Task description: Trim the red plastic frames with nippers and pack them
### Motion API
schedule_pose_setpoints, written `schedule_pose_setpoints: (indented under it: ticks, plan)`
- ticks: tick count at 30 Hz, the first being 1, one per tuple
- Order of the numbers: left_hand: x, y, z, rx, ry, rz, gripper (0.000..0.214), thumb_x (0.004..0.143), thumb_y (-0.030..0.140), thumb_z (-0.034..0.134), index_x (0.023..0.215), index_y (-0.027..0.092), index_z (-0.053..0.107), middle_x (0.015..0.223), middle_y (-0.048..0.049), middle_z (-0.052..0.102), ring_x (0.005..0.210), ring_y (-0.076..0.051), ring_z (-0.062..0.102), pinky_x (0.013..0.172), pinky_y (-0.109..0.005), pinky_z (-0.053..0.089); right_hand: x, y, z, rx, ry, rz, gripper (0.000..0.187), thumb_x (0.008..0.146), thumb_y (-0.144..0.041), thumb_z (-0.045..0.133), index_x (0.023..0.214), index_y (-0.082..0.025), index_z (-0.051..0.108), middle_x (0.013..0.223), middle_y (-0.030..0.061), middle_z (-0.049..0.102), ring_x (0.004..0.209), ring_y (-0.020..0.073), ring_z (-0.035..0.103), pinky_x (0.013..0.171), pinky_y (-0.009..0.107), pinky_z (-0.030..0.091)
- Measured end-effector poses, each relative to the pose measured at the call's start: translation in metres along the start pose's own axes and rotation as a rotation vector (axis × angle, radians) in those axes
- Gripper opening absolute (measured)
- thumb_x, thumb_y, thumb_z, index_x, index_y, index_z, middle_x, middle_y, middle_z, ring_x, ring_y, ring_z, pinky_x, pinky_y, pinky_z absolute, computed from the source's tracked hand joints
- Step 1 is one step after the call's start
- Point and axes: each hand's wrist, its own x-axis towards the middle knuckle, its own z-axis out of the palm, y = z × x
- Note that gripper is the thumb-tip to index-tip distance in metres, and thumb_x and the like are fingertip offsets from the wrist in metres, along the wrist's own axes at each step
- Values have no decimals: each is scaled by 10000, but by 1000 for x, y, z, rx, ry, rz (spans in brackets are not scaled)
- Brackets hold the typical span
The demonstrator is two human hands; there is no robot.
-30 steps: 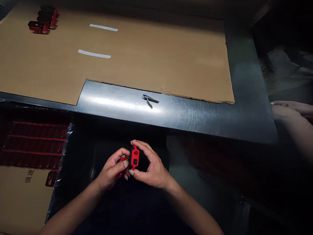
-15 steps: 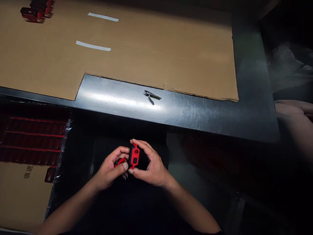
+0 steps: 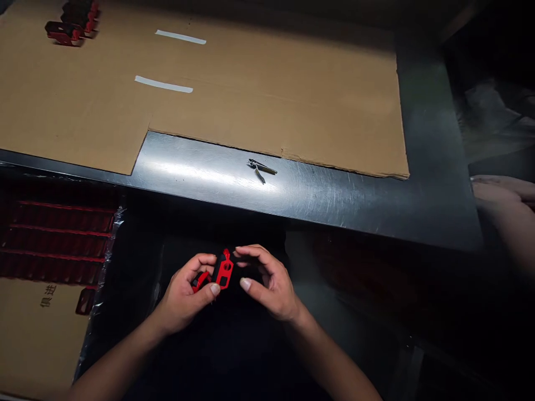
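My left hand (image 3: 188, 292) is closed on two small red-and-black plastic parts. One of them, a flat red-faced part (image 3: 224, 273) with a round hole and a square dark opening, tilts up beyond my fingertips. The other red-and-black part (image 3: 201, 280) sits deeper in the palm, partly covered by the thumb and fingers. Just to the right, my right hand (image 3: 267, 281) has its thumb and fingers apart, a small gap away from the flat red-faced part, with nothing in it. Both hands are in front of the metal table's near edge.
Brown cardboard (image 3: 292, 106) covers much of the metal table (image 3: 334, 195). Small nippers (image 3: 261, 169) lie on the bare metal strip. Several red-and-black parts (image 3: 64, 33) stand at the far left. A box (image 3: 62, 239) at lower left holds rows of them. Another person's arm (image 3: 501, 203) shows at right.
My right hand has let go of the flat red-faced part and drawn slightly to the right, fingers apart. The part now tilts, held by my left hand alone. The view has shifted a little.
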Motion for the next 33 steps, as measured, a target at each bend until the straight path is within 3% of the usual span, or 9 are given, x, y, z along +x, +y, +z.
schedule_pose_setpoints:
  ticks: [2,6,12,16,19,21,24,28,33]
  plan:
    - [0,0,-3,119,16,41,434,879,426,704,1245,244,559,978,-19,679,752,-117,616,704,-241,529,0,1,-3,168,-26,102,276,895,-306,673,1158,-227,706,964,48,703,863,158,682,747,272,560]
    - [0,-1,-9,421,37,190,400,877,364,710,1253,276,605,1117,-28,713,976,-175,688,862,-287,565,1,1,4,377,-145,283,307,872,-427,729,1046,-175,737,680,-6,660,552,81,563,546,204,469]
    - [8,-2,-15,609,46,368,381,909,288,664,1287,287,619,1207,-45,715,1089,-194,696,955,-330,574,2,-1,18,341,-81,404,281,822,-426,782,936,-171,754,675,14,706,558,105,613,513,201,476]
    - [9,3,-15,577,92,310,428,916,299,641,1339,257,597,1312,-103,653,1134,-230,668,998,-395,554,-3,0,21,98,5,237,146,856,-337,754,864,-193,778,746,28,733,624,127,640,590,240,502]
    - [6,6,-11,463,54,179,565,912,326,632,1450,233,484,1023,-76,707,866,-186,691,826,-345,598,-3,2,22,-58,39,73,76,852,-264,753,897,-217,791,796,30,749,711,157,679,684,278,532]
    - [4,7,-6,432,46,155,697,871,357,685,1498,221,412,896,-37,683,813,-182,681,797,-340,601,-2,4,23,-60,41,13,95,838,-228,765,928,-234,793,834,27,764,760,169,700,729,293,551]
    - [4,6,4,466,118,189,853,768,384,794,1503,223,390,1123,-91,686,917,-213,700,856,-379,607,-2,7,24,-41,40,-25,130,820,-187,779,933,-251,794,881,23,782,807,176,720,771,303,568]
    - [7,5,13,479,161,256,830,773,358,800,1487,287,382,1449,-127,556,1027,-220,704,824,-354,630,-3,11,26,-26,54,-48,168,814,-116,742,898,-252,793,889,22,785,803,172,726,762,299,576]
    - [10,5,13,582,211,435,761,786,310,794,1450,300,423,1455,-110,566,1190,-253,656,972,-413,595,-2,13,24,-8,-6,-54,187,823,-107,716,901,-258,794,929,28,783,845,179,727,785,308,579]
